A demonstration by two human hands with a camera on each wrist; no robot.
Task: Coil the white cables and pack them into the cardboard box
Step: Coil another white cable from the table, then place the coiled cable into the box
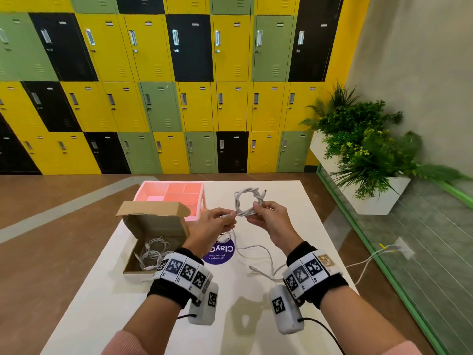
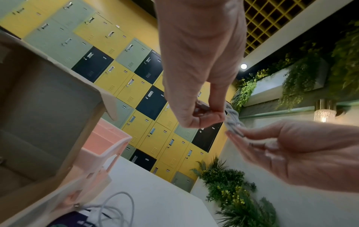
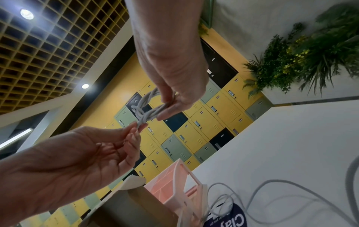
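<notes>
Head camera: looks from above, forward and down at the bench [image 1: 256, 303], with the lockers [image 1: 179, 73] far behind.
Left wrist camera: sits low and very close, looking up past the hands.
Right wrist camera: also low and close, tilted up to the ceiling.
Shared: all three show the lockers and the plants [image 1: 363, 142].

We've got bare table [image 1: 294, 221] on the frame's right; box flap [image 1: 153, 208], pink organizer [image 1: 176, 194] and loose cable [image 1: 258, 252] crowd centre-left.
</notes>
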